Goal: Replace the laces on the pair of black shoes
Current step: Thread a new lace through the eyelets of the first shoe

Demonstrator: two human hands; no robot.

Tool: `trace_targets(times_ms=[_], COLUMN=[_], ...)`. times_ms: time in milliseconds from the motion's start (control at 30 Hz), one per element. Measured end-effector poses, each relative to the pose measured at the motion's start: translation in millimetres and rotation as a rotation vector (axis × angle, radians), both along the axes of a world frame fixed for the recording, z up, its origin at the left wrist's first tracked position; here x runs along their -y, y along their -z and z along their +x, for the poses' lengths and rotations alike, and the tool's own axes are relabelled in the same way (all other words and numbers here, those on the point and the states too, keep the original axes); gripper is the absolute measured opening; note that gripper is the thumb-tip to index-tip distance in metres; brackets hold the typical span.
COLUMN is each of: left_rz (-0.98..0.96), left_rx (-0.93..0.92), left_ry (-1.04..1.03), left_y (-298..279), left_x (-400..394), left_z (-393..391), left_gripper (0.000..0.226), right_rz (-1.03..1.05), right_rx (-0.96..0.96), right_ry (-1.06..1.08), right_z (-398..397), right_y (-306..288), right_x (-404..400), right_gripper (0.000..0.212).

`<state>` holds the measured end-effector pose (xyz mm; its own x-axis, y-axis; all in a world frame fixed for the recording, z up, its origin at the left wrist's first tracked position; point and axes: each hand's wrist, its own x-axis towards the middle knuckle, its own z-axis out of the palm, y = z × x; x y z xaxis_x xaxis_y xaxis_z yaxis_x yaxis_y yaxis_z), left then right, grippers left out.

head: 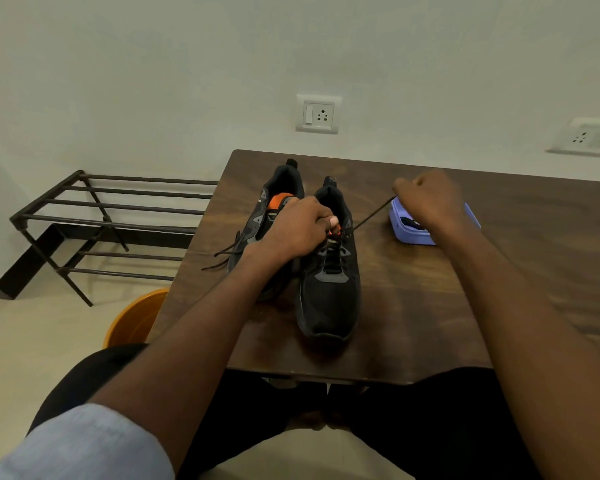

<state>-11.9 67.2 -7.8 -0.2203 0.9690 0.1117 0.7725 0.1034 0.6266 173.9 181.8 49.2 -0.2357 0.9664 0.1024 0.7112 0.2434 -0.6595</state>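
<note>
Head view: two black shoes [329, 271] sit on counter [430, 306]. Left hand [291, 230] fingers curl on the right shoe's top holes. Right hand [430, 199] pinches lace [374, 213], pulled tight. Best: pull slow & straight, hold shoe firm.

Left hand [297, 225] covers the lace eyelets of the left shoe [274, 216] — its toe lost behind the forearm. Right hand [430, 199] hides much of the blue box [400, 233]; contents unreadable. Table [465, 306] cut off at right edge.
</note>
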Motion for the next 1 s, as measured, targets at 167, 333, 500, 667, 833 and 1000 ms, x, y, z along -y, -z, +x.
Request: trace_targets(times_ms=[167,333,500,667,833,1000], left_rz=[-0.016,-0.036,-0.041,-0.031,-0.018,-0.025], left_rx=[0.086,0.111,0.138,0.153,0.144,0.149], left_ry=[-0.045,-0.037,-0.035,-0.045,-0.042,-0.045], left_y=[-1.2,-2.0,0.4,2.1,4.4,4.9], left_x=[-2.0,-1.4,-2.6,-5.1,-4.2,-6.6], left_z=[-6.7,-13.7,-15.7,-16.6,-14.5,-16.6], left_gripper=[0.030,0.033,0.031,0.032,0.033,0.032], right_rz=[-0.064,-0.126,0.000,-0.159,-0.085,0.060], right_rx=[0.250,0.355,0.128,0.349,0.399,0.091], right_ry=[-0.364,-0.458,-0.227,-0.459,-0.492,-0.043], right_z=[-16.3,-29.9,-12.4,-14.8,-33.3,-20.5], right_y=[12.6,24.8,10.3,20.0,30.3,13.2], right_x=[13.3,20.9,2.0,16.6,22.1,12.9], right_gripper=[0.011,0.010,0.016,0.007,0.012,0.021])
